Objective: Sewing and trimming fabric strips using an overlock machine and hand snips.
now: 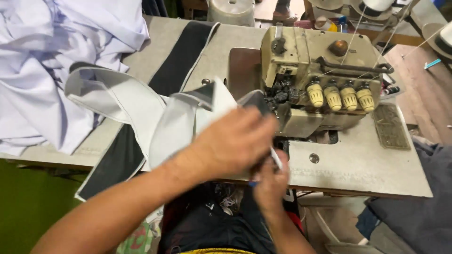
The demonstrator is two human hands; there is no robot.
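the left hand [235, 141] lay flat w/ fingers pressed on the white & black cloth strip [141, 113] to keep it smooth on the bench [358, 164], right by the sewing machine [320, 80], & the right hand [272, 181] pinched its edge.

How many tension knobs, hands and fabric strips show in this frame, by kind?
Cream tension knobs on the overlock machine: 4
Hands, left hand and right hand: 2
White strip with dark edge: 1
Dark strip lying on the table: 1
Total: 8
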